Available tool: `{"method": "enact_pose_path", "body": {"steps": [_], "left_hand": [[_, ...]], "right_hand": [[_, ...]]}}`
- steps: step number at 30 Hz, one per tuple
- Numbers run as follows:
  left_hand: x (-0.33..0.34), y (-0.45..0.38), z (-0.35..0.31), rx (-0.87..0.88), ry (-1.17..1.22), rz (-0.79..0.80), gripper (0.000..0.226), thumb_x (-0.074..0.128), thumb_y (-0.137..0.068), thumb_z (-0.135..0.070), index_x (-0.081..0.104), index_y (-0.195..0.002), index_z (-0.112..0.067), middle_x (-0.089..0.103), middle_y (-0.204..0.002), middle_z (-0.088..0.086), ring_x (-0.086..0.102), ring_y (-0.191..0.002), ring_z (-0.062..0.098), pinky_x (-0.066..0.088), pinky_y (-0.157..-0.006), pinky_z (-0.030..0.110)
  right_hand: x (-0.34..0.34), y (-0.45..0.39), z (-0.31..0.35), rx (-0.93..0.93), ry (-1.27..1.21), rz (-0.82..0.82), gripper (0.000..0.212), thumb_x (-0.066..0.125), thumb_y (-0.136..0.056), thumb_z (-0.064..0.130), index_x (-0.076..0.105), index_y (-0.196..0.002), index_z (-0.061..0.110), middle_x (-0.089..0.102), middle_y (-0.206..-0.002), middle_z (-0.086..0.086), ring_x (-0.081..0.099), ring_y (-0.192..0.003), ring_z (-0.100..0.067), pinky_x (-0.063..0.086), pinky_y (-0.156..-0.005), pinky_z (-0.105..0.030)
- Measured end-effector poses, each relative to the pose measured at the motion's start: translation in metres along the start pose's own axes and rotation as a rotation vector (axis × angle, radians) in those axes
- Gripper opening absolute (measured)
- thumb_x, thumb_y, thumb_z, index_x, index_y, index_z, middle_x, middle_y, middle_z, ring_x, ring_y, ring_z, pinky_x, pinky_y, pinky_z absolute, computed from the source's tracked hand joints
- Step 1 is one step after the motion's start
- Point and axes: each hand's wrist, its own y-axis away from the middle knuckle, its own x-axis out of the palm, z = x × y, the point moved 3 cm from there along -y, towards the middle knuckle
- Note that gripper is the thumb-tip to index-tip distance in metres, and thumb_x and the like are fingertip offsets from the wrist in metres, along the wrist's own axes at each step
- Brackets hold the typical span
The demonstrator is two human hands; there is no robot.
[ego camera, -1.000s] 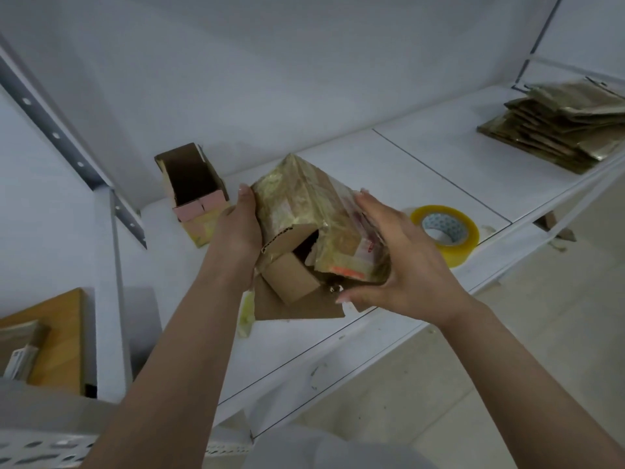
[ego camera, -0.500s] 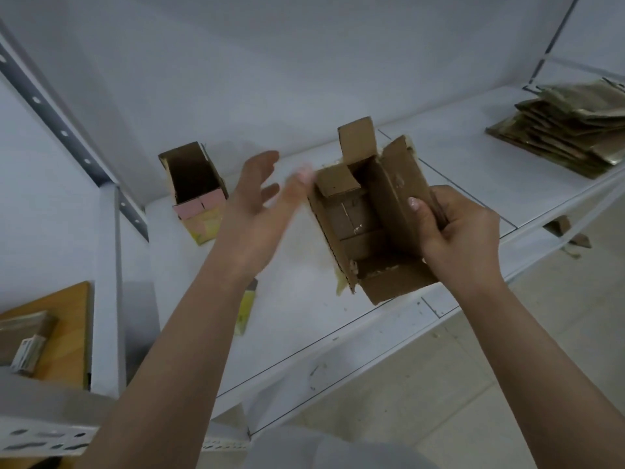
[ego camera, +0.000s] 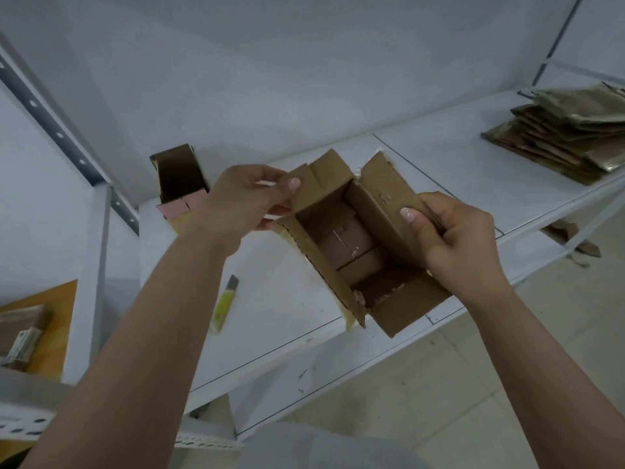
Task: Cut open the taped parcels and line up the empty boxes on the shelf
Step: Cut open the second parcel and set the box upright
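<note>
Both hands held the opened cardboard box [ego camera: 351,242] above the white shelf [ego camera: 439,157]: left hand [ego camera: 243,201] pinched a flap, right hand [ego camera: 456,238] clamped the side wall (utility knife [ego camera: 225,302] lay beneath)

Illumination dim, diffuse, cool-toned. Soft shadows fall on the shelf [ego camera: 439,164]. Wide-angle distortion bends frame edges. Slight overall softness; no glare.

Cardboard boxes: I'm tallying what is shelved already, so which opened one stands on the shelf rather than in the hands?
The opened box with pink tape at the shelf's back left; the other opened box is held by both hands.
</note>
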Motion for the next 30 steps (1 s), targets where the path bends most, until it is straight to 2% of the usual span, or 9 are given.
{"method": "enact_pose_path", "body": {"steps": [3, 6, 9, 12, 16, 20, 23, 27, 30], "left_hand": [[0.016, 0.002, 0.012, -0.148, 0.241, 0.001, 0.034, 0.072, -0.084, -0.037, 0.067, -0.112, -0.018, 0.072, -0.102, 0.000, 0.067, -0.099, 0.017, 0.054, -0.079, 0.032], [0.025, 0.007, 0.017, -0.150, 0.486, -0.171, 0.072, 0.068, -0.065, -0.063, 0.062, -0.121, -0.018, 0.069, -0.115, 0.002, 0.064, -0.109, 0.024, 0.056, -0.088, 0.040], [0.044, 0.022, 0.018, -0.157, 0.279, -0.143, 0.094, 0.051, -0.057, -0.077, 0.050, -0.131, -0.018, 0.060, -0.116, -0.005, 0.061, -0.102, 0.015, 0.056, -0.085, 0.039], [0.066, 0.033, 0.028, -0.183, 0.000, -0.036, 0.072, 0.060, -0.069, -0.073, 0.051, -0.113, -0.016, 0.061, -0.101, -0.006, 0.063, -0.091, 0.015, 0.059, -0.075, 0.037], [0.066, 0.027, 0.046, -0.077, 0.124, -0.273, 0.009, 0.067, -0.092, -0.021, 0.067, -0.083, -0.020, 0.074, -0.085, 0.008, 0.073, -0.079, 0.027, 0.061, -0.073, 0.044], [0.056, 0.023, 0.055, -0.116, 0.259, -0.312, 0.009, 0.060, -0.096, -0.015, 0.067, -0.092, -0.018, 0.074, -0.086, 0.005, 0.073, -0.073, 0.016, 0.057, -0.059, 0.025], [0.044, 0.015, 0.066, -0.162, 0.361, -0.321, 0.009, 0.058, -0.097, -0.011, 0.067, -0.096, -0.012, 0.074, -0.088, 0.010, 0.073, -0.074, 0.019, 0.059, -0.062, 0.027], [0.025, 0.003, 0.085, -0.183, 0.360, -0.349, 0.010, 0.058, -0.098, -0.012, 0.067, -0.097, -0.013, 0.073, -0.089, 0.008, 0.073, -0.078, 0.019, 0.060, -0.069, 0.031], [0.011, -0.011, 0.098, -0.173, 0.277, -0.347, 0.007, 0.060, -0.096, -0.015, 0.067, -0.098, -0.017, 0.073, -0.099, 0.010, 0.073, -0.088, 0.023, 0.060, -0.077, 0.039]], "right_hand": [[0.001, 0.001, -0.005, 0.097, -0.051, 0.005, 0.016, 0.057, -0.098, 0.022, 0.071, -0.102, 0.016, 0.067, -0.080, 0.003, 0.062, -0.074, -0.013, 0.046, -0.059, -0.022], [0.000, -0.003, -0.009, 0.148, -0.067, -0.047, 0.014, 0.057, -0.098, 0.020, 0.068, -0.090, 0.018, 0.063, -0.069, 0.003, 0.058, -0.065, -0.015, 0.044, -0.057, -0.028], [0.000, -0.010, -0.013, 0.186, -0.017, -0.088, 0.018, 0.055, -0.098, 0.022, 0.064, -0.083, 0.015, 0.057, -0.062, 0.002, 0.052, -0.059, -0.018, 0.037, -0.053, -0.027], [0.007, -0.015, -0.016, 0.211, 0.055, -0.090, 0.021, 0.053, -0.099, 0.026, 0.062, -0.084, 0.013, 0.056, -0.065, 0.000, 0.052, -0.061, -0.019, 0.035, -0.054, -0.027], [0.015, -0.020, -0.028, 0.285, -0.077, -0.108, 0.021, 0.057, -0.097, 0.030, 0.066, -0.088, 0.013, 0.057, -0.063, 0.002, 0.054, -0.060, -0.020, 0.042, -0.061, -0.032], [0.029, -0.021, -0.035, 0.426, -0.241, -0.010, 0.033, 0.066, -0.090, 0.043, 0.071, -0.106, 0.014, 0.064, -0.069, 0.011, 0.061, -0.067, -0.006, 0.052, -0.074, -0.030], [0.048, -0.021, -0.035, 0.483, -0.265, 0.139, 0.018, 0.072, -0.086, 0.039, 0.069, -0.091, 0.022, 0.066, -0.078, 0.013, 0.064, -0.076, -0.008, 0.056, -0.079, -0.036], [0.078, -0.025, -0.043, 0.567, -0.287, 0.283, 0.022, 0.075, -0.085, 0.027, 0.070, -0.076, 0.008, 0.067, -0.070, -0.012, 0.059, -0.061, -0.016, 0.047, -0.056, -0.029], [0.105, -0.033, -0.044, 0.585, -0.247, 0.357, 0.031, 0.072, -0.089, 0.023, 0.058, -0.063, 0.011, 0.056, -0.053, 0.000, 0.064, -0.053, -0.011, 0.042, -0.043, -0.021]]}}
